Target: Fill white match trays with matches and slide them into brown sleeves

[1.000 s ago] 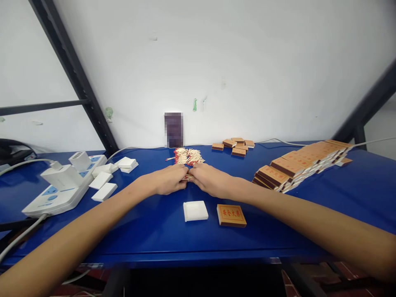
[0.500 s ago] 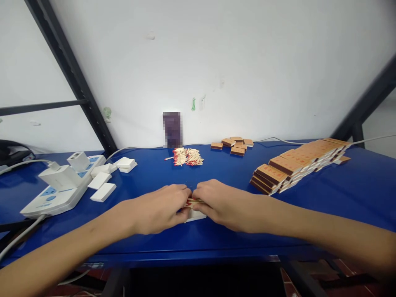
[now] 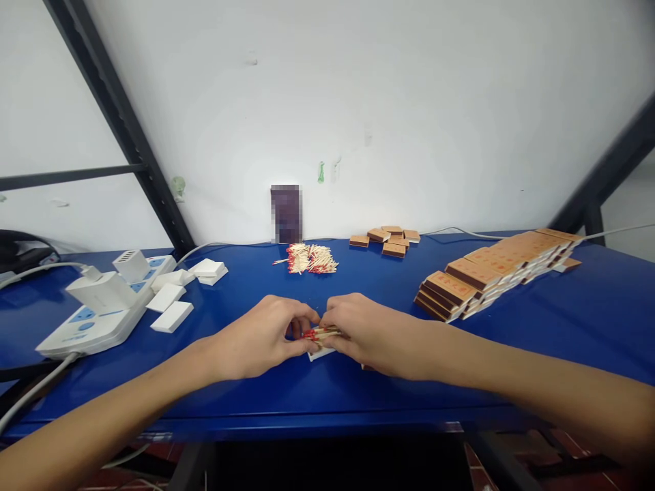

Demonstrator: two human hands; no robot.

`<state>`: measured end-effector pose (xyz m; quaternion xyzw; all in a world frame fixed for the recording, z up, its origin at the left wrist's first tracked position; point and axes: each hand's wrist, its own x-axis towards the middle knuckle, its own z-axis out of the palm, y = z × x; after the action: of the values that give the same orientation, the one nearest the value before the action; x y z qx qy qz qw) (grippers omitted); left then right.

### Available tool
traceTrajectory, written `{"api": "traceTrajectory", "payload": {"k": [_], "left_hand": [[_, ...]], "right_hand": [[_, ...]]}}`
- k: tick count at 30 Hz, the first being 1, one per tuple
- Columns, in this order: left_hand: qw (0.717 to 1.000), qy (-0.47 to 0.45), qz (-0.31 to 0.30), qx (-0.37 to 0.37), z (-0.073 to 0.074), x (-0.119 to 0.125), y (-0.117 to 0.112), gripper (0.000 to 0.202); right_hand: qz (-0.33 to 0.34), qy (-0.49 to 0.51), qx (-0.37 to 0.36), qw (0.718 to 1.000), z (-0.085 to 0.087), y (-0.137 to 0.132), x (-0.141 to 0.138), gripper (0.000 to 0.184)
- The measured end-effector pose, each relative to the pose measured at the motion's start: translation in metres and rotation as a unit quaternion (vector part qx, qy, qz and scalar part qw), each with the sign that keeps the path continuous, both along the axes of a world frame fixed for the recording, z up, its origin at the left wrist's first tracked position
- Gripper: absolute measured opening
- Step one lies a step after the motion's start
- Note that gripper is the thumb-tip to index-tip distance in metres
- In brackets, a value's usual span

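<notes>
The right hand (image 3: pixel 366 335) pinches red-tipped, pale wooden matches (image 3: pixel 318 334) at its nine o'clock, over a white, shallow rectangular tray (image 3: pixel 321 354); the left hand (image 3: pixel 267 337), fingers parted, curves at the matches' nine o'clock.

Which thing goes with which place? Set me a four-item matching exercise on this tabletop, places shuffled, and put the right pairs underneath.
Things
1. power strip
2. loose match pile
3. large matchbox stack
4. bunch of matches

Places
A. right part of the table
B. between the left hand and the right hand, at the white tray
C. left part of the table
D. farther back, straight ahead beyond both hands

Right pairs: 1-C, 2-D, 3-A, 4-B
</notes>
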<state>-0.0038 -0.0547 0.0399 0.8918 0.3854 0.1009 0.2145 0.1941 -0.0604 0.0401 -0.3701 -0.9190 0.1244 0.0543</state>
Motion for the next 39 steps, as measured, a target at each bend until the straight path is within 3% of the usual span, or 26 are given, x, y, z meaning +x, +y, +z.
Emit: {"api": "traceTrajectory", "payload": {"k": [10, 16, 22, 30, 35, 39], "left_hand": [[0.994, -0.095, 0.033, -0.041, -0.008, -0.019, 0.004, 0.034], [0.987, -0.114, 0.035, -0.106, -0.011, -0.019, 0.004, 0.022], [0.986, -0.129, 0.022, -0.106, -0.012, -0.016, 0.006, 0.018], [0.982, -0.155, 0.019, -0.101, -0.017, -0.01, 0.003, 0.014], [0.98, -0.18, 0.038, -0.072, -0.017, -0.016, 0.004, 0.017], [0.988, -0.143, 0.047, -0.037, -0.016, -0.021, 0.003, 0.028]], "right_hand": [[0.019, 0.055, -0.005, 0.998, -0.011, 0.013, 0.005, 0.014], [0.005, 0.068, -0.032, 0.997, -0.006, 0.014, 0.009, 0.02], [-0.007, 0.078, -0.07, 0.994, 0.001, 0.01, 0.012, 0.019], [-0.005, 0.079, -0.059, 0.995, -0.004, 0.013, 0.01, 0.02], [-0.018, 0.077, -0.053, 0.995, 0.005, 0.011, 0.013, 0.019], [-0.023, 0.058, -0.02, 0.998, 0.013, 0.009, 0.022, 0.02]]}}
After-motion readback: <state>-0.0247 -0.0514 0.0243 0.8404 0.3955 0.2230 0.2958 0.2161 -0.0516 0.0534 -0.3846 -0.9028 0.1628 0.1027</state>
